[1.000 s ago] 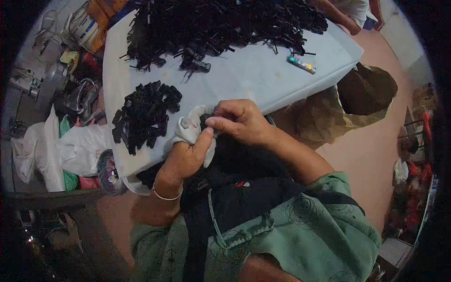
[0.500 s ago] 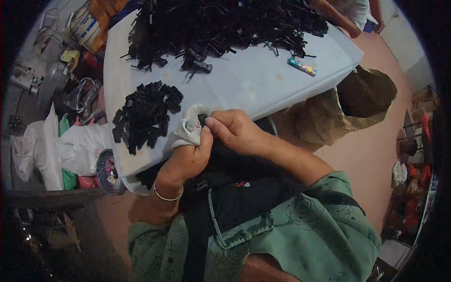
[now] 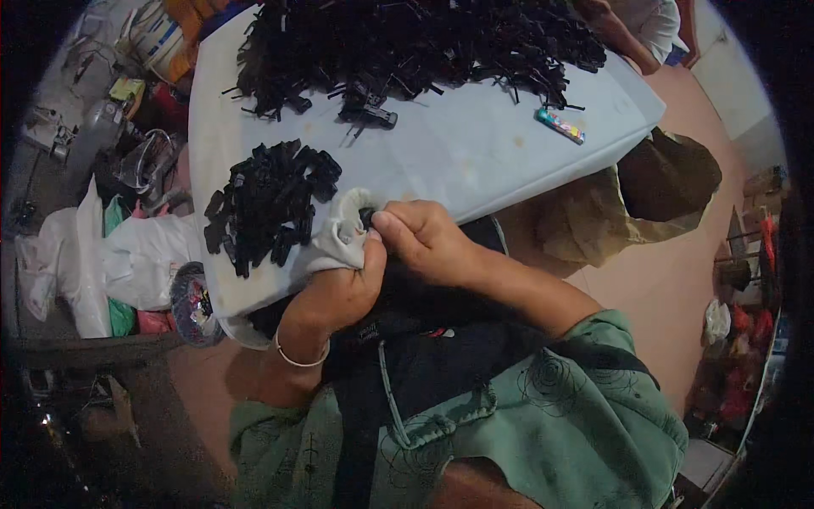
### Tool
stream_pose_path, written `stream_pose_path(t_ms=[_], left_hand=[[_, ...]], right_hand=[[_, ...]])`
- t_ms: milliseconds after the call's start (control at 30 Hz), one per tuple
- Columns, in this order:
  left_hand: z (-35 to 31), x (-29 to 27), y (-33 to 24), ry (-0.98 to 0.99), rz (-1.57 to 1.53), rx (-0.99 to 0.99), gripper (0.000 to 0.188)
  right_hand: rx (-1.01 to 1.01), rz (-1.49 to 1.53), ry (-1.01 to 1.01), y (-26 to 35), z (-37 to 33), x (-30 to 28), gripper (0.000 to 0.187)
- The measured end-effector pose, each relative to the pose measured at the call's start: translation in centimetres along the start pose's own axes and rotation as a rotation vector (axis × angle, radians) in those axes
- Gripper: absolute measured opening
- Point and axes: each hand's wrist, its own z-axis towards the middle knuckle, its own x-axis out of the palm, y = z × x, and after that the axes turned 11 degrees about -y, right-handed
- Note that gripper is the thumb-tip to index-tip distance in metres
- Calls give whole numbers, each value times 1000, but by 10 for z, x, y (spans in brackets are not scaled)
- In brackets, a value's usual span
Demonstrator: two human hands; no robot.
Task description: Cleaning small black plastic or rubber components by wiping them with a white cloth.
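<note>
My left hand [image 3: 343, 287], partly wrapped in a white cloth [image 3: 341, 242] that may be a glove, is closed round a small black plastic part [image 3: 366, 218]. Against that same part press the thumb and bent fingers of my right hand [image 3: 428, 243]. The fingers cover most of the part, so its shape is hard to make out. Both hands meet just over the near edge of the white table [image 3: 432, 161]. Left of them lies a small heap of black plastic pieces [image 3: 271, 199].
A large pile of black parts with thin stems [image 3: 415, 51] covers the table's far side. Nearer sits a loose black part [image 3: 370, 116]; a colourful tube [image 3: 560, 125] lies at right. A brown sack [image 3: 585, 220] stands beside the table. Another person's arm [image 3: 632, 42] shows far right.
The view has shifted a little, so the table and piles appear slightly moved. Both hands keep hold of the small black part, with hardly any visible change in grip.
</note>
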Motion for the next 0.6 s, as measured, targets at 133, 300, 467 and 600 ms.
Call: stream_pose_path(t_ms=[133, 300, 467, 600], left_hand=[[-1, 1, 5, -77, 70, 98, 24], [9, -16, -2, -71, 183, -23, 36], [31, -44, 16, -336, 617, 157, 43], [30, -41, 18, -376, 451, 159, 34]], right_hand=[[-22, 43, -80, -5, 3, 16, 32], [-130, -93, -20, -11, 25, 1, 28], [-97, -841, -294, -20, 87, -31, 22], [-111, -984, -147, -42, 96, -45, 23]])
